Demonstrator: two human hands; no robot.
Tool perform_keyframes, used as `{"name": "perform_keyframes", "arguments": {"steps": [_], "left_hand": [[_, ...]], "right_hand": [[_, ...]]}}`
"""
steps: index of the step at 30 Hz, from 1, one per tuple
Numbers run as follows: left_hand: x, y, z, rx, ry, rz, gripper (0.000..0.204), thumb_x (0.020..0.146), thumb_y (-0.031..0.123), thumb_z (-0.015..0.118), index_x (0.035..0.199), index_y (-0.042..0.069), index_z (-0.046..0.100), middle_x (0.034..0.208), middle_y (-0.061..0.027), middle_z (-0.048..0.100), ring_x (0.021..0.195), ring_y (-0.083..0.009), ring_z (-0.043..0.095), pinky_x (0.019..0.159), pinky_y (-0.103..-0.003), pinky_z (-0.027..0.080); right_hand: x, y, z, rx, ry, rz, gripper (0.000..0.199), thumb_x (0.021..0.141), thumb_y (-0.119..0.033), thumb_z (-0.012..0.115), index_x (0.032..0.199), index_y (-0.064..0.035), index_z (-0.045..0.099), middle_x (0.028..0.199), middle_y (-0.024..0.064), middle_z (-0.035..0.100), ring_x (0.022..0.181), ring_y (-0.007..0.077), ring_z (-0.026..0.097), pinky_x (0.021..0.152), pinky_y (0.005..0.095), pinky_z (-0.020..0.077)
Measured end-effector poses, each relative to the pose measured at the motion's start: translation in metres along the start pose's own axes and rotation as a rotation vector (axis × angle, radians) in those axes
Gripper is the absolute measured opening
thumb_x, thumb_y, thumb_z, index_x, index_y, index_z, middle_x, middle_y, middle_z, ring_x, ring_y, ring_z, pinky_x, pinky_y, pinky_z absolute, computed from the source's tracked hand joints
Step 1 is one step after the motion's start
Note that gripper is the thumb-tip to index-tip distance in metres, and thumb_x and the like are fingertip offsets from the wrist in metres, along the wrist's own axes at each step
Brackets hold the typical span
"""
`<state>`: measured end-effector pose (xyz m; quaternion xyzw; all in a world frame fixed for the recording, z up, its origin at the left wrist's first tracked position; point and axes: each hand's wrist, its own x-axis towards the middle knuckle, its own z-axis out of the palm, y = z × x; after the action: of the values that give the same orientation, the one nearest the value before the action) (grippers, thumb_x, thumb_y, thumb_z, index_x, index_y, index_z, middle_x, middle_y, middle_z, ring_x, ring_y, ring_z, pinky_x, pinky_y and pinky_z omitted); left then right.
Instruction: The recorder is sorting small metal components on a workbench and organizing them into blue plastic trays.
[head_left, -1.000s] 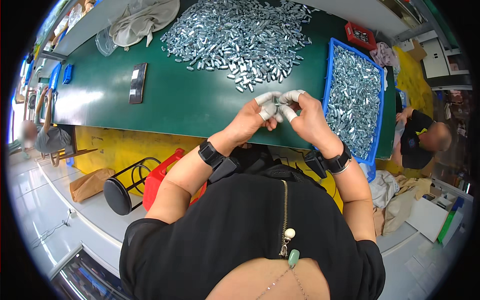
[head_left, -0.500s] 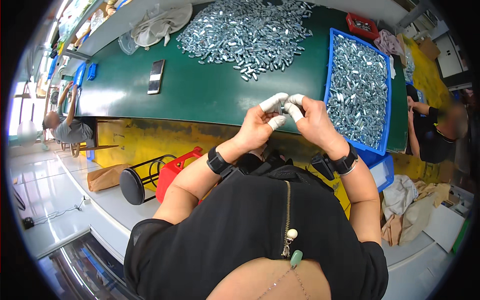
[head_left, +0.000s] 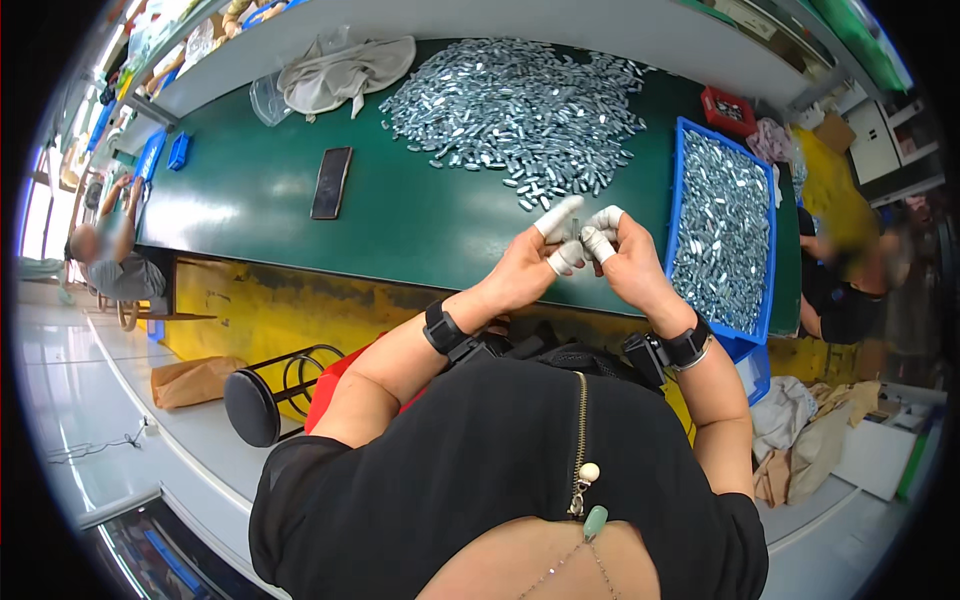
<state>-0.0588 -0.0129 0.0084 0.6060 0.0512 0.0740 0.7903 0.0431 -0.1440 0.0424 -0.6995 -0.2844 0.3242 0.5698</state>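
Note:
Over the near edge of the green table, my two hands meet, with white covers on several fingertips. Between them stands a small shiny metal piece [head_left: 576, 229]. My left hand [head_left: 530, 262] has its forefinger and thumb curved around the piece from the left. From the other side, the bent fingertips of my right hand [head_left: 632, 262] close on it. Fingers partly hide the piece, so its exact shape does not show. Just beyond the hands lies a wide heap of similar silvery metal pieces [head_left: 520, 115]. To the right, a blue tray [head_left: 676, 200] is full of such pieces.
On the green table [head_left: 430, 225] lie a dark phone [head_left: 331, 183] and a greyish cloth [head_left: 345, 72]. A red bin [head_left: 728, 110] stands behind the tray. A black round stool [head_left: 252, 408] is at lower left. Other people sit at far left and far right.
The view has shifted, so the table and heap sit lower in the picture. My hands stay together around the small metal piece, their fingers slightly rearranged.

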Motion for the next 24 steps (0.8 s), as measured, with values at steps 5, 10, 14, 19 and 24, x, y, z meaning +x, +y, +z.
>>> {"name": "perform_keyframes", "arguments": {"steps": [5, 10, 14, 19, 24], "left_hand": [[0.007, 0.003, -0.055, 0.032, -0.225, -0.236, 0.042, 0.094, 0.021, 0.044, 0.131, 0.002, 0.036, 0.096, -0.0040, 0.056, 0.082, -0.0095, 0.055, 0.071, -0.023, 0.045], [0.016, 0.001, -0.048, 0.071, -0.105, -0.050, 0.042, 0.093, 0.016, 0.044, 0.132, 0.002, 0.034, 0.095, -0.0039, 0.056, 0.079, -0.0082, 0.053, 0.070, -0.022, 0.044], [0.023, 0.001, -0.036, 0.019, -0.102, 0.059, 0.041, 0.093, 0.011, 0.043, 0.132, 0.002, 0.033, 0.093, -0.0029, 0.056, 0.075, -0.0066, 0.050, 0.069, -0.021, 0.043], [0.028, -0.001, -0.011, 0.152, -0.171, 0.081, 0.039, 0.092, 0.008, 0.042, 0.130, 0.003, 0.036, 0.092, -0.0025, 0.055, 0.071, -0.0069, 0.048, 0.065, -0.022, 0.042], [0.037, -0.006, 0.022, 0.121, -0.170, -0.191, 0.029, 0.095, 0.017, 0.040, 0.119, 0.002, 0.043, 0.082, -0.0018, 0.052, 0.065, -0.0080, 0.046, 0.058, -0.023, 0.041]], "right_hand": [[0.025, -0.003, 0.031, -0.272, 0.009, -0.089, 0.012, 0.089, -0.014, 0.054, 0.087, -0.0027, 0.051, 0.068, 0.0000, 0.055, 0.057, 0.0053, 0.049, 0.050, 0.0204, 0.0396], [0.037, 0.007, 0.035, -0.004, 0.081, -0.003, 0.013, 0.090, -0.015, 0.053, 0.089, -0.0021, 0.053, 0.067, 0.0003, 0.056, 0.055, 0.0050, 0.047, 0.049, 0.0207, 0.0382], [0.033, 0.008, 0.024, 0.109, 0.099, 0.173, 0.012, 0.091, -0.017, 0.052, 0.089, -0.0058, 0.051, 0.064, -0.0026, 0.050, 0.052, 0.0047, 0.043, 0.049, 0.0195, 0.0367], [0.019, 0.017, -0.003, 0.407, 0.025, 0.292, 0.015, 0.092, -0.022, 0.051, 0.089, -0.0066, 0.051, 0.065, -0.0024, 0.049, 0.053, 0.0044, 0.041, 0.049, 0.0198, 0.0357], [-0.004, 0.043, -0.032, 0.058, 0.102, 0.000, 0.017, 0.091, -0.022, 0.052, 0.088, -0.0054, 0.051, 0.068, 0.0000, 0.051, 0.055, 0.0068, 0.044, 0.050, 0.0231, 0.0379]]}}
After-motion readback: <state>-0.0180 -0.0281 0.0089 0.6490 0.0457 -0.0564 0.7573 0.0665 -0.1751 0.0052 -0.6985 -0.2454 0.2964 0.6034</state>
